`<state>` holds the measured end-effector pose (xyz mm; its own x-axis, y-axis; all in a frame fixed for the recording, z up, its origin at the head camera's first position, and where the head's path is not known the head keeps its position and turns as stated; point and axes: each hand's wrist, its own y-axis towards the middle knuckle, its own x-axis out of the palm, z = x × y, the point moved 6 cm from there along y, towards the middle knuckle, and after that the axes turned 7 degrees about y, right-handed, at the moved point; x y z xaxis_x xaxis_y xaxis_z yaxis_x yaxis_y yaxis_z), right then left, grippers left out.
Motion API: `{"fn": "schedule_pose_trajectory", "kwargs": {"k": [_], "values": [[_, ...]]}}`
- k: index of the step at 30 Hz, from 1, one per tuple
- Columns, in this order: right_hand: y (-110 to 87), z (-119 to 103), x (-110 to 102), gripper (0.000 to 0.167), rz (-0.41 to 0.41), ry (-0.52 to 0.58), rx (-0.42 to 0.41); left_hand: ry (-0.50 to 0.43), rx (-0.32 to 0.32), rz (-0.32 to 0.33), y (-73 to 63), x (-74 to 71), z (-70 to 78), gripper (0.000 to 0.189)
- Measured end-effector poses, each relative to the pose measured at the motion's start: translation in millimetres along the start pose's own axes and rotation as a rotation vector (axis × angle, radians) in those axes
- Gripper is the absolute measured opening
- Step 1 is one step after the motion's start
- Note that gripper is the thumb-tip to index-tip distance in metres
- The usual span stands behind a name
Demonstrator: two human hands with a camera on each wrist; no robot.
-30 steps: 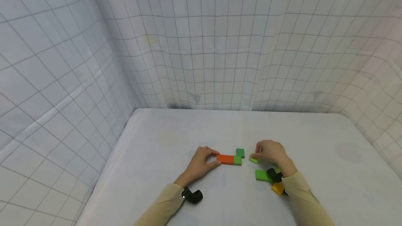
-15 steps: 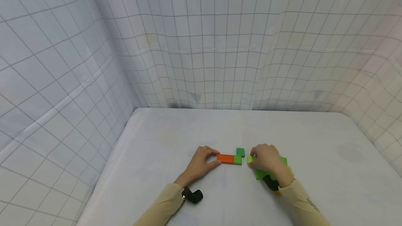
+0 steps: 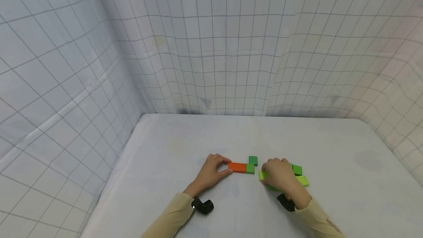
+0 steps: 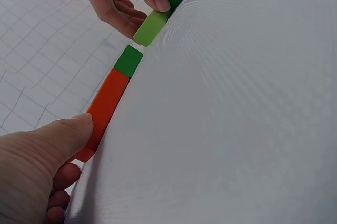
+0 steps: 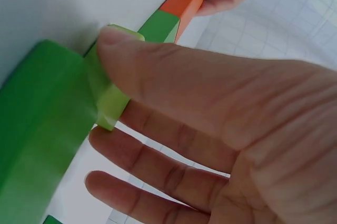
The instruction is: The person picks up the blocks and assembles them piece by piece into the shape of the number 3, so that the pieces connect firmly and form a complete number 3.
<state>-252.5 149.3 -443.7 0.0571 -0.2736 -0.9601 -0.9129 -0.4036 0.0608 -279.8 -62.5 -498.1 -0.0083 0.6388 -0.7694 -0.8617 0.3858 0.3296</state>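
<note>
I have the left hand [image 3: 209, 172] pinching the left end of an orange block [image 3: 237, 167] on the white counter [image 3: 185, 139], thumb and fingers in a narrow grip. From the left wrist I see its thumb plainly, but the curled fingers are partly tucked out of sight and the palm is cut off by the lower left corner. The orange block's right end meets a small green block [image 3: 250, 169], with a dark green square block [image 3: 253, 161] just behind it.

The right hand [image 3: 280, 175] also has a narrow grip, holding a lime block [image 3: 263, 175] between thumb and fingers, a small gap to the right of the small green block. From the head I get only the lime block's left end; the hand covers the rest.

A green block [image 3: 297, 170] and a yellow-green block [image 3: 302, 181] peek out beyond the right hand, partly covered. On the right wrist, a large green shape [image 5: 42, 124] fills the left edge, blurred and cut off, and I can't tell whether it touches the lime block.
</note>
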Motion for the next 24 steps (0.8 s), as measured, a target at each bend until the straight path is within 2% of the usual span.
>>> {"fn": "schedule_pose_trajectory", "kwargs": {"k": [7,13,17,24], "values": [[-9.0,-6,2,0.027,-0.003,0.047,-0.043,0.001,-0.001,-0.003,0.5,0.8,0.0,0.029],[-12.2,-3,4,0.033,-0.028,0.128,-0.015,0.003,0.0,-0.001,1.3,0.1,0.9,0.029],[-13.8,2,3,0.029,-0.016,0.124,-0.011,0.002,-0.001,-0.006,1.3,0.1,1.1,0.029],[-14.0,3,2,0.026,0.019,0.095,-0.092,0.01,0.003,0.003,1.4,-0.5,0.8,0.029]]}}
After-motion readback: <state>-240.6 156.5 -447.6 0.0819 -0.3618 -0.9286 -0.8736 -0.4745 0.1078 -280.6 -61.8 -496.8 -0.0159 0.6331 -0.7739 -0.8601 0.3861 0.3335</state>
